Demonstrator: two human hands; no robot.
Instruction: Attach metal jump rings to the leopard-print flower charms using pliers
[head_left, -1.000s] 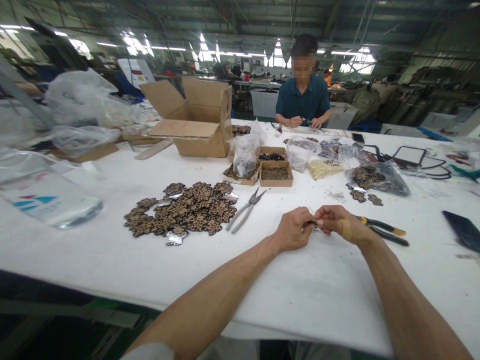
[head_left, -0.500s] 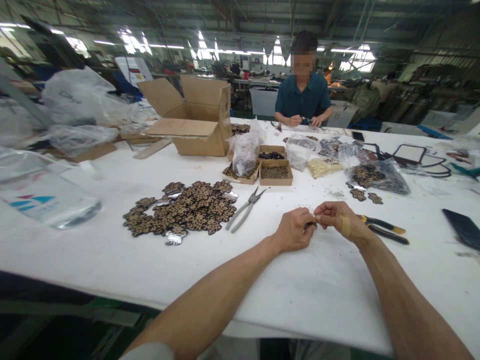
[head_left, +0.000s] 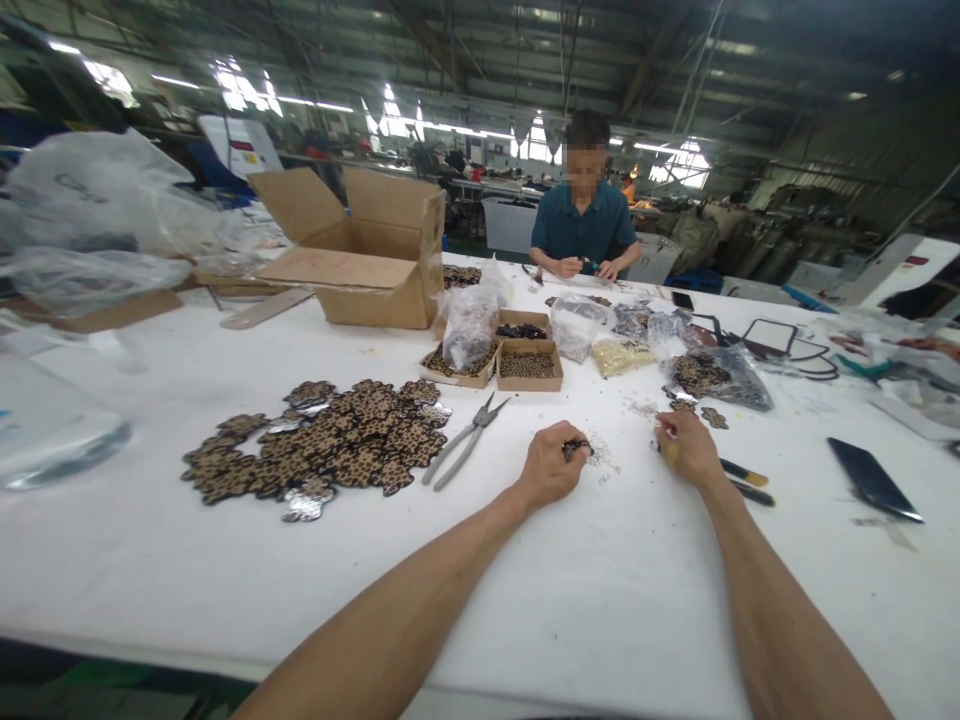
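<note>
While the spotted patches (head_left: 352,440) lie piled on the left of the white table (head_left: 420,570), some shiny backing up, grey pliers (head_left: 465,452) sit just beside them, handles toward the wearer. Patches look light, flat, fairly stiff, maybe slippery on the shiny side; edge pinch should suit. Next, left hand (head_left: 551,465): fingers closed on a small dark piece (head_left: 576,448), held at the fingertips just above the tabletop. Piece partly hidden; probably light, easy to drop, best taken by its rim. Small clear bits (head_left: 606,462) scattered between the hands; likely fiddly, pick singly. Right hand (head_left: 686,450): fingers bent, narrow gap, near the table; can't tell if anything's in them. Yellow-and-black handles (head_left: 746,472) just beside that wrist, phone (head_left: 874,480) farther right, flat.
</note>
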